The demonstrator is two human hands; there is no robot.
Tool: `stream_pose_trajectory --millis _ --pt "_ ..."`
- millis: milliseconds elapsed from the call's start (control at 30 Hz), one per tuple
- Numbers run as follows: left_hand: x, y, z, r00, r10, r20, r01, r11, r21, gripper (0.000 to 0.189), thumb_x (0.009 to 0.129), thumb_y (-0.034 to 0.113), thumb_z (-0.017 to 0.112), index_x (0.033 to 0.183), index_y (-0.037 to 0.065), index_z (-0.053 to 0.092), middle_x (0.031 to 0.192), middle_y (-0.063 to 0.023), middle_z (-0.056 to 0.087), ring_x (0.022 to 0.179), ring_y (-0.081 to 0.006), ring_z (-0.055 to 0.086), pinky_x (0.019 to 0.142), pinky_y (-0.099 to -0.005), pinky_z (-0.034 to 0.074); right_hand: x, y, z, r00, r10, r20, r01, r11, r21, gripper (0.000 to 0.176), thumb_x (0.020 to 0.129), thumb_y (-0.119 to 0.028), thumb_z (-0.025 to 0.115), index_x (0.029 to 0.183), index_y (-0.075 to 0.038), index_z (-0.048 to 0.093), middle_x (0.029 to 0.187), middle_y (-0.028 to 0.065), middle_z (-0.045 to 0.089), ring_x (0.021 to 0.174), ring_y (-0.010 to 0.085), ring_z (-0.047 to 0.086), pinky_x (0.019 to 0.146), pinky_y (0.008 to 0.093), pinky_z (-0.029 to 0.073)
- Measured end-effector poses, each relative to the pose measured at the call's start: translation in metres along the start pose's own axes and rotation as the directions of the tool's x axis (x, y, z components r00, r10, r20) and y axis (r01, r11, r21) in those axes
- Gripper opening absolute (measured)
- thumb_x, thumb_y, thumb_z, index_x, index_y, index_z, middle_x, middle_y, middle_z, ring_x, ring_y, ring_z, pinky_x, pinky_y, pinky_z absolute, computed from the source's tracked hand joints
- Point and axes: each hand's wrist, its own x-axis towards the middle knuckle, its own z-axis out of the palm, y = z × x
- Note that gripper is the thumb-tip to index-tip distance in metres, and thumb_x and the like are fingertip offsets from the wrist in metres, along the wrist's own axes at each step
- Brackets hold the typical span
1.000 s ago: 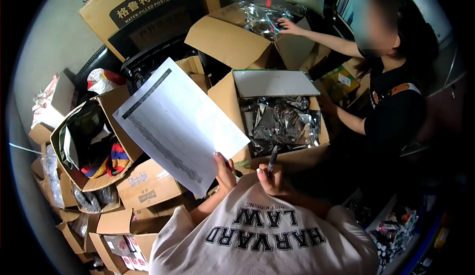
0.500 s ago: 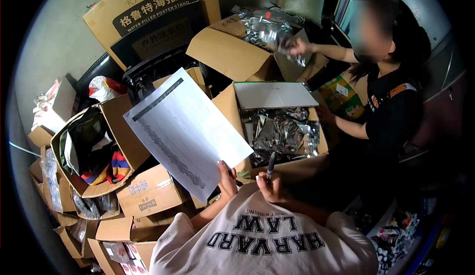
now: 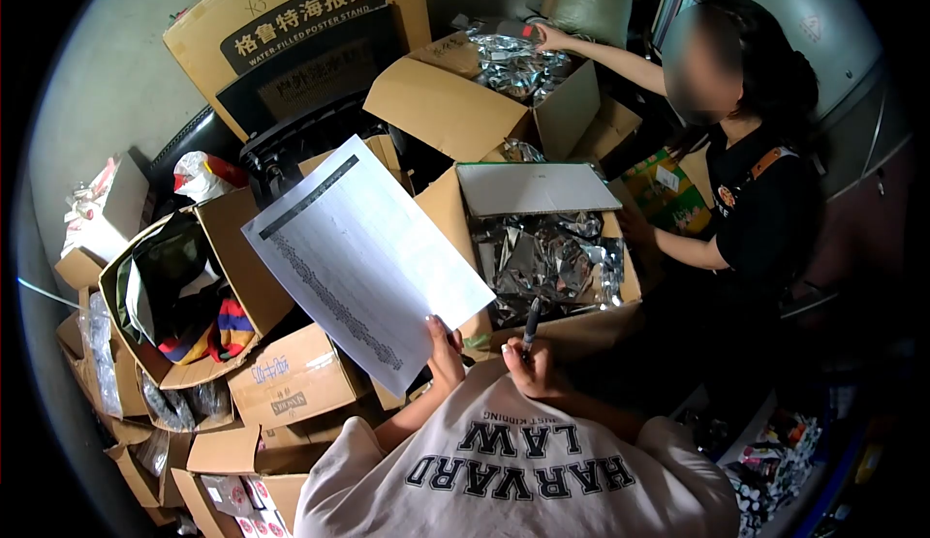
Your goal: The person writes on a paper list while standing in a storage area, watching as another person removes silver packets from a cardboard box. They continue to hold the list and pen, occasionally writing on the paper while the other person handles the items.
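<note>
Centrally, the left hand (image 3: 444, 352) pinches the printed sheet (image 3: 363, 257) by its lower corner, tilting it up, seemingly for reading; the right hand (image 3: 531, 371) grips a pen (image 3: 531, 317) upright, just beside it.

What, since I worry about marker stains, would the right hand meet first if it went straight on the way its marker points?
Probably the near rim of the open carton, then the silver foil packets inside it. The right hand aims its marker up and away; depth is unclear.
</note>
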Motion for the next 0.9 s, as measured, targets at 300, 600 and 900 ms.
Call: stream_pose_trajectory --millis 300,600,900 --pt "0.000 -0.003 -0.003 1.000 -0.021 -0.006 0.021 0.999 -0.036 0.036 0.088 0.040 0.032 0.063 0.014 0.032 0.048 0.0035 0.027 0.040 -0.0070 0.022 0.039 -0.0220 0.017 -0.004 0.009 0.004 0.995 -0.029 -0.093 0.030 1.000 0.003 0.027 0.080 -0.012 0.050 0.056 -0.003 0.043 0.046 -0.0018 0.036 0.043 0.0054 0.033 0.041 0.0237 0.026" --pt "-0.002 0.002 0.001 1.000 -0.018 -0.017 0.017 0.994 -0.105 0.035 0.089 0.038 0.032 0.063 0.014 0.031 0.050 0.0037 0.023 0.040 -0.0072 0.020 0.039 -0.0219 0.017 -0.006 0.016 0.001 1.000 0.012 -0.002 -0.012 0.999 0.048 0.025 0.081 -0.012 0.049 0.059 -0.003 0.043 0.048 -0.0018 0.036 0.046 0.0057 0.033 0.042 0.0240 0.027" --pt "-0.004 0.007 0.001 1.000 -0.004 -0.009 0.003 0.996 -0.090 0.034 0.089 0.037 0.033 0.063 0.014 0.030 0.052 0.0041 0.024 0.041 -0.0068 0.021 0.039 -0.0214 0.018 -0.007 0.019 0.000 1.000 -0.027 -0.013 0.027 0.999 -0.023 0.026 0.081 -0.013 0.049 0.058 -0.004 0.042 0.048 -0.0020 0.035 0.046 0.0051 0.033 0.043 0.0238 0.028"
